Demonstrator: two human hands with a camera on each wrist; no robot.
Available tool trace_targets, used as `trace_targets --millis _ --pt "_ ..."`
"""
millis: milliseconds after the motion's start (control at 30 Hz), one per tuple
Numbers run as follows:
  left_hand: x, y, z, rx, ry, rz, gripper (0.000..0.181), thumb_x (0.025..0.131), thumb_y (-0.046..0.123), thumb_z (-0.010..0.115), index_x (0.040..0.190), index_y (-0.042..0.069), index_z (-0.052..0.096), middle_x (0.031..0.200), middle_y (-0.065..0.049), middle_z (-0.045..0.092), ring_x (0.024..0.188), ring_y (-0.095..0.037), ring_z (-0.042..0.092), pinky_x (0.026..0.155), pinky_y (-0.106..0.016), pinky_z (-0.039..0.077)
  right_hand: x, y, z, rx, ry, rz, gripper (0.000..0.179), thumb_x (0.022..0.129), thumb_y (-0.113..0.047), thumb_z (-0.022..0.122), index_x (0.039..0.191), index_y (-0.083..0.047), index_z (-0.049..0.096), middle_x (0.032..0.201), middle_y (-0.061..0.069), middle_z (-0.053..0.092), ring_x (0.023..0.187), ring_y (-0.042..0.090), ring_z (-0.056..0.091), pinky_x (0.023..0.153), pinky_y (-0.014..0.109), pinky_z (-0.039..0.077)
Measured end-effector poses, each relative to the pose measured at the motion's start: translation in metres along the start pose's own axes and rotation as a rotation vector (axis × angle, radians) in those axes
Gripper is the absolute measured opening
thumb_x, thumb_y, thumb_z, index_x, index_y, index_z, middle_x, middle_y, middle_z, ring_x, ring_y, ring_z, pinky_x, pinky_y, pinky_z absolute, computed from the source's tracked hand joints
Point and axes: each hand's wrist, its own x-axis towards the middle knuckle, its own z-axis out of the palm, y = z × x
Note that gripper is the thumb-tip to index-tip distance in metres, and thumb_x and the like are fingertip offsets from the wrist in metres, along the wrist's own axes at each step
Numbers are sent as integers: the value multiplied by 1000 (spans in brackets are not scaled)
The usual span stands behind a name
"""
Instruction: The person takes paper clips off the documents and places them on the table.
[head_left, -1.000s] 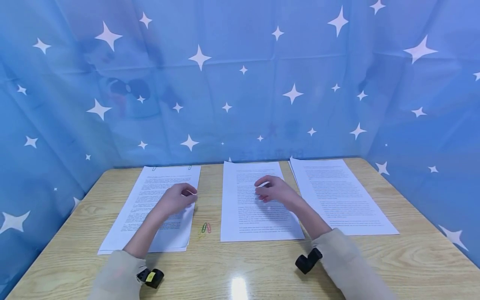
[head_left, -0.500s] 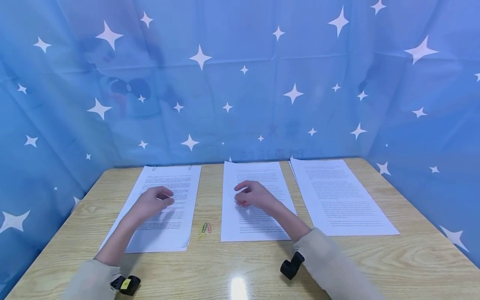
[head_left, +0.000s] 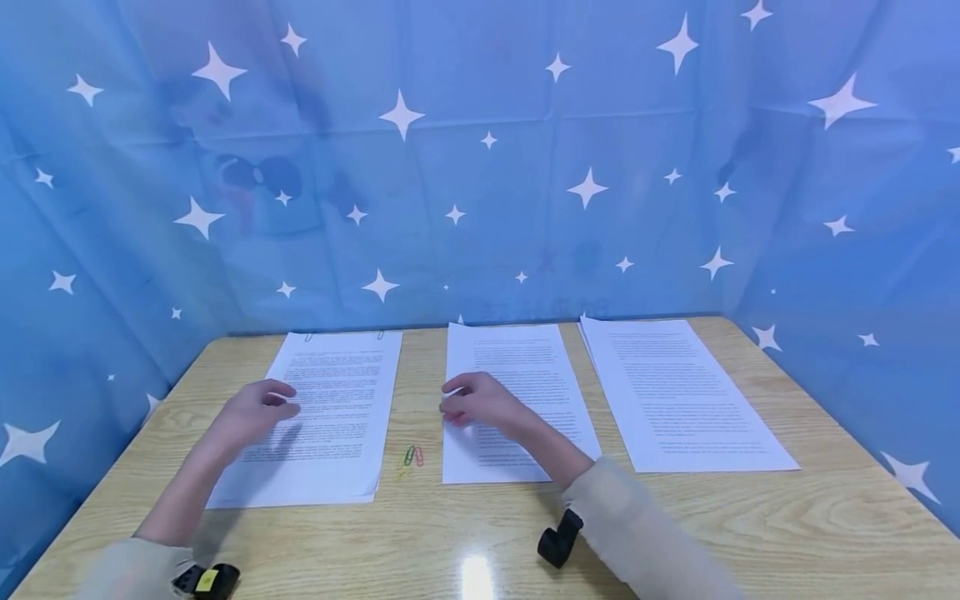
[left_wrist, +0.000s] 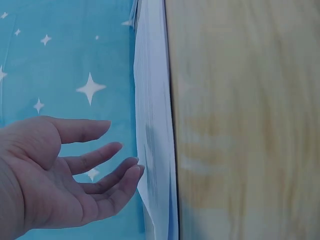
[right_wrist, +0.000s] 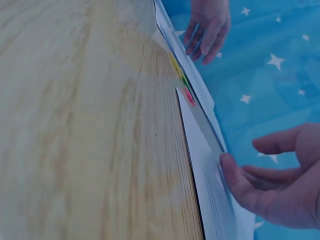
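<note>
My left hand (head_left: 255,412) hovers over the left edge of the left stack of printed paper (head_left: 337,442), its fingers loosely bent and holding nothing. Two paper clips (head_left: 380,335) sit on that stack's top edge. Over the left side of the middle printed sheets (head_left: 517,350) is my right hand (head_left: 483,402), also with nothing in its loosely curved fingers. Between these papers lie a green paper clip (head_left: 408,456), a pink paper clip (head_left: 418,456) and a yellow paper clip (head_left: 405,472). In the left wrist view, the left fingers (left_wrist: 92,160) are spread apart, palm showing.
A third stack of printed paper (head_left: 690,400) lies at the right, its sheets slightly offset at the left edge. All rest on a wooden table (head_left: 420,550). A blue curtain with white stars (head_left: 480,167) hangs behind and along the sides.
Both hands have moved left: the left hand from the right edge of its stack to the left edge, the right hand across the middle sheets. The papers and loose clips stay in place.
</note>
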Motion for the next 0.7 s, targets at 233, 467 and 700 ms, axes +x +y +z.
trace_targets --millis 233,467,700 --pt "3 -17 -13 -38 5 -124 53 99 21 58 138 -11 43 137 -39 40 117 -51 45 94 -60 43 9 -4 16 48 -33 2 43 94 -7 66 132 11 56 103 17 73 91 24 73 81 33 59" --pt "1 -23 -18 -34 27 -183 55 97 18 56 137 -16 39 133 -41 39 114 -51 45 90 -58 44 16 -10 34 136 -48 35 45 97 -7 65 135 13 52 107 17 72 96 26 73 86 34 58" --pt "3 -23 -25 -1 -14 -243 56 96 15 58 132 -22 36 125 -40 43 108 -48 47 89 -55 46 21 -17 52 205 10 73 52 94 -1 63 140 17 44 106 18 68 94 28 73 86 33 58"
